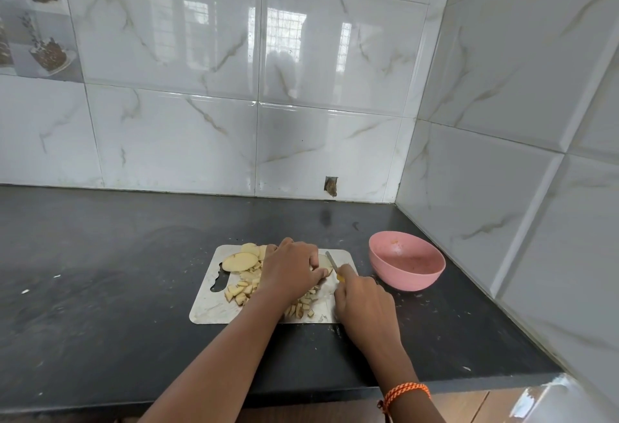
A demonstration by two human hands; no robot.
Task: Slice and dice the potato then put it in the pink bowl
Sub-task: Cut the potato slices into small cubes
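My left hand [290, 267] curls over a potato slice [323, 263] on the cutting board [207, 310], hiding most of it. My right hand [363, 302] grips a knife [333, 261]; its yellow handle barely shows. Diced pieces [238, 292] are partly covered by my forearm. The pink bowl [407, 265] sits just right. No legible writing.

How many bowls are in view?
1: the pink bowl sits on the counter, right of the cutting board. Nothing in view could hide another.
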